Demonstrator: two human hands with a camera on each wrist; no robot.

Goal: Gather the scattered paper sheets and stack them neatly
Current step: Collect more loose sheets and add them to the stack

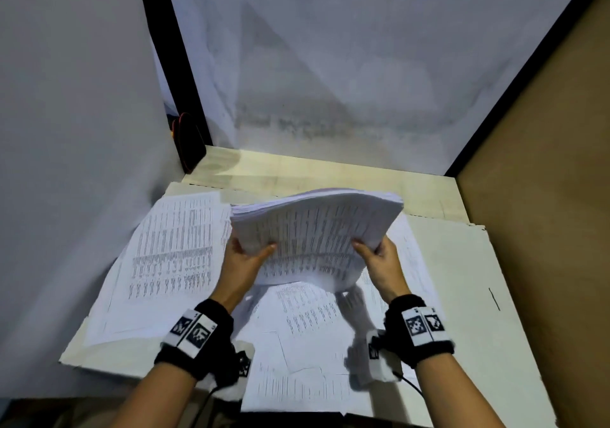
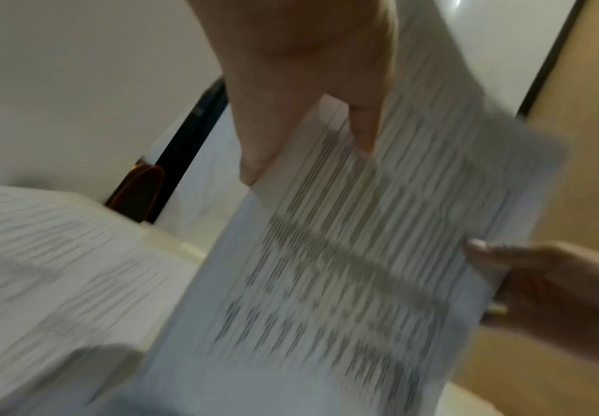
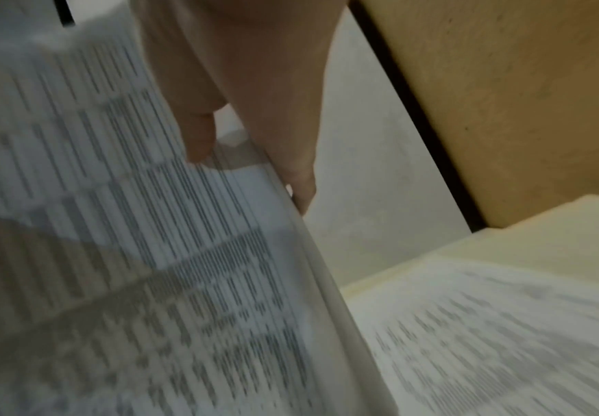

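A thick stack of printed sheets (image 1: pixel 313 233) stands tilted, raised above the table, its lower edge near the loose sheets below. My left hand (image 1: pixel 246 256) grips its left side, thumb on the printed face. My right hand (image 1: pixel 376 256) grips its right side the same way. In the left wrist view the stack (image 2: pixel 344 267) is pinched by my left hand (image 2: pixel 308 121), with the right hand (image 2: pixel 540 287) at its far edge. The right wrist view shows the stack (image 3: pixel 148 253) and my right hand (image 3: pixel 241 126) clasping its edge. More printed sheets (image 1: pixel 171 256) lie scattered flat on the table.
A pale board (image 1: pixel 462 295) covers the table under the papers. White walls close in on the left and at the back, and a brown panel (image 1: pixel 544 196) stands on the right. A dark object with a red rim (image 1: pixel 188 140) leans in the back left corner.
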